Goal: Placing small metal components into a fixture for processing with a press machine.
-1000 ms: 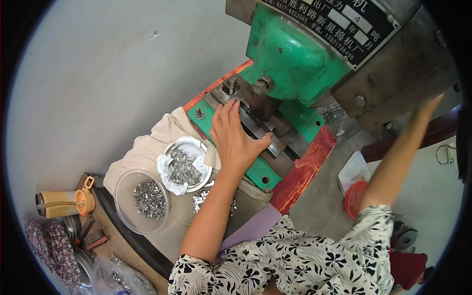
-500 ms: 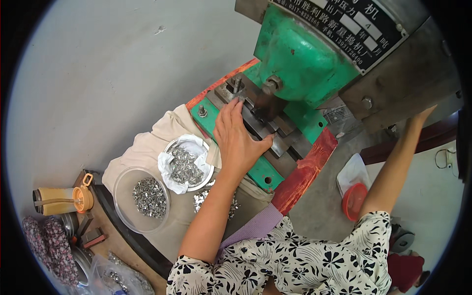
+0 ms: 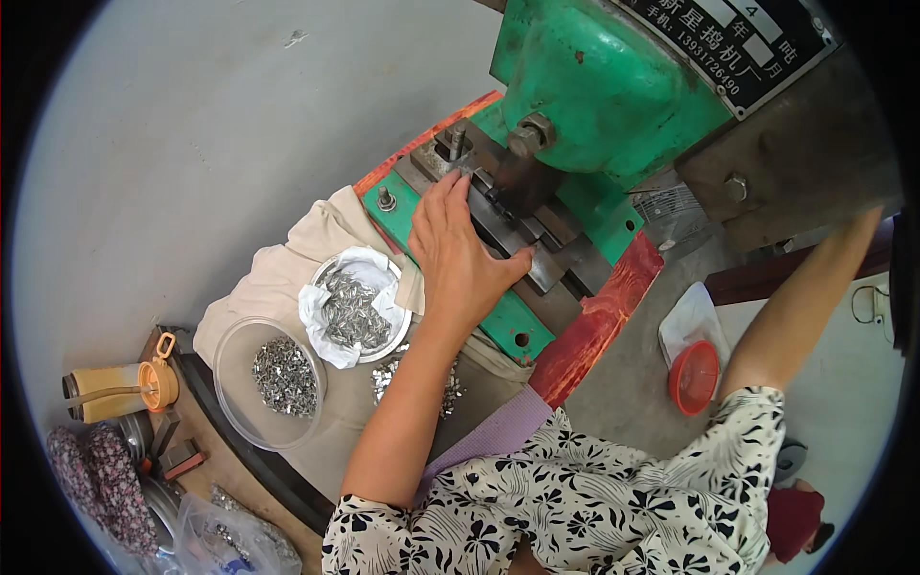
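My left hand (image 3: 453, 241) rests along the steel die (image 3: 500, 236) of a green punch press (image 3: 599, 91), thumb and fingers spread apart. Its fingertips meet the die's upper-left end and the thumb lies toward the lower-right end. The dark punch (image 3: 527, 184) is just above the die and looks blurred. My right forearm (image 3: 810, 302) reaches up to the press's dark metal side housing (image 3: 795, 144), which hides that hand's fingers. Near my left arm are a paper-lined bowl (image 3: 402, 331) of thin shiny metal pieces (image 3: 356, 309) and a clear plastic tub (image 3: 222, 383) of small metal parts (image 3: 285, 377).
More loose metal pieces (image 3: 450, 393) lie on the cloth beneath my left forearm. A yellow flask (image 3: 105, 393), a flowered cloth (image 3: 101, 489) and a plastic bag (image 3: 216, 537) sit at the left. On the right are a red bowl (image 3: 693, 379) and a person in dark red (image 3: 793, 522).
The view has shifted slightly, so the press sits higher in it. My right hand has slipped from sight behind the housing. My left hand keeps its place on the die.
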The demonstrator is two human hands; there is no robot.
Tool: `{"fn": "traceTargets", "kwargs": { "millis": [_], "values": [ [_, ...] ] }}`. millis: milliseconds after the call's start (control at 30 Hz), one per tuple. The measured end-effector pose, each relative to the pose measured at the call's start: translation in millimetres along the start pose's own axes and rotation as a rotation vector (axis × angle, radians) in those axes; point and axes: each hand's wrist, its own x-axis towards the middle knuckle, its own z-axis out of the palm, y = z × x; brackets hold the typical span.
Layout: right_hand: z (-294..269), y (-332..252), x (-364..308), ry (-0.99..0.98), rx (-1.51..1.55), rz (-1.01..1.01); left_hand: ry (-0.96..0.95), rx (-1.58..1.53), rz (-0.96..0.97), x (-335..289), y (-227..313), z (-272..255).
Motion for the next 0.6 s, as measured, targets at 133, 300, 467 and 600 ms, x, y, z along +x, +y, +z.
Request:
{"fn": "traceTargets", "kwargs": {
  "millis": [133,300,467,600],
  "values": [
    [-46,79,-11,-0.093,-0.249,-0.353,0.014,0.032,0.015,0,2,3],
    [-79,102,-13,-0.181,-0.772,-0.815,0.036,0.058,0.003,9,5,6],
    [-78,86,-17,-0.175,-0.6,-0.697,0.075,0.035,0.07,-7,7,3],
    [-62,75,-27,-0.171,-0.453,-0.609,0.014,0.033,0.069,-25,15,-5]
  ]
}}
